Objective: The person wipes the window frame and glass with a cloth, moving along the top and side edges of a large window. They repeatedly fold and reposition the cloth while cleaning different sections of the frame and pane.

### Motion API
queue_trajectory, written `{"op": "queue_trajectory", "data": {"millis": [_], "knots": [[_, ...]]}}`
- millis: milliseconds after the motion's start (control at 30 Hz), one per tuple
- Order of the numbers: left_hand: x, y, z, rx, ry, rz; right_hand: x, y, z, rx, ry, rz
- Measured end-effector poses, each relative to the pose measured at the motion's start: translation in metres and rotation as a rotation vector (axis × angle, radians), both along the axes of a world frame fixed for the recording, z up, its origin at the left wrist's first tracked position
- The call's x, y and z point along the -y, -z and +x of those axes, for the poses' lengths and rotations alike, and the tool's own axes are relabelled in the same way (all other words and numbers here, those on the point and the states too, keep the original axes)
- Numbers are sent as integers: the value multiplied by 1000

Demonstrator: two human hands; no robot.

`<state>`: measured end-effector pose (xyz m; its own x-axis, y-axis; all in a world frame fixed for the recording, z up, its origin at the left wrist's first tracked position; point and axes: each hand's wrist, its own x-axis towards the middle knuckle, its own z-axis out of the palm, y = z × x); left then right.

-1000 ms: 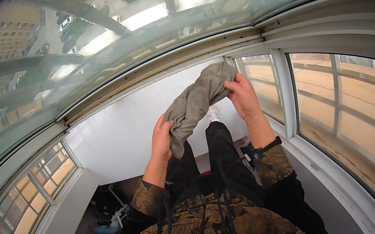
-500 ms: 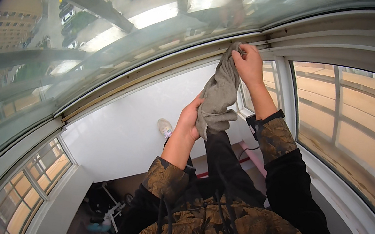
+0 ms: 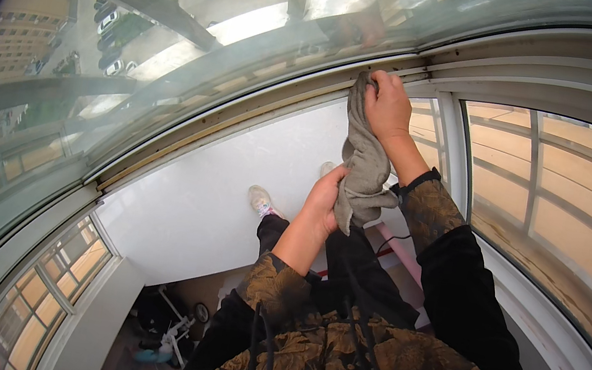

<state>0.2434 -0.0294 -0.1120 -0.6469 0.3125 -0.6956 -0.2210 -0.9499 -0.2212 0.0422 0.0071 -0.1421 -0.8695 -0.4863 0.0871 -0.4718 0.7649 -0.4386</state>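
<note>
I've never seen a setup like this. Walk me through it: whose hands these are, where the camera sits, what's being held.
There is no machine here: these are a person's own bare hands. The picture comes from the left of two wide fisheye cameras worn on the head, looking down, so straight edges bend. The left hand grips the lower part of a crumpled grey cloth; the right hand holds its upper end, near the window track. Below is a smooth white surface, with a light shoe seen against it.
</note>
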Motion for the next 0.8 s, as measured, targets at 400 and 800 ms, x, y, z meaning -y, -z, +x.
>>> {"op": "queue_trajectory", "data": {"millis": [400,800], "knots": [[10,-15,4,-113,2,-3,8,0,4,-109,-74,88],[17,-3,26,26,-88,-121,58,9,64,-86,-184,48]]}}
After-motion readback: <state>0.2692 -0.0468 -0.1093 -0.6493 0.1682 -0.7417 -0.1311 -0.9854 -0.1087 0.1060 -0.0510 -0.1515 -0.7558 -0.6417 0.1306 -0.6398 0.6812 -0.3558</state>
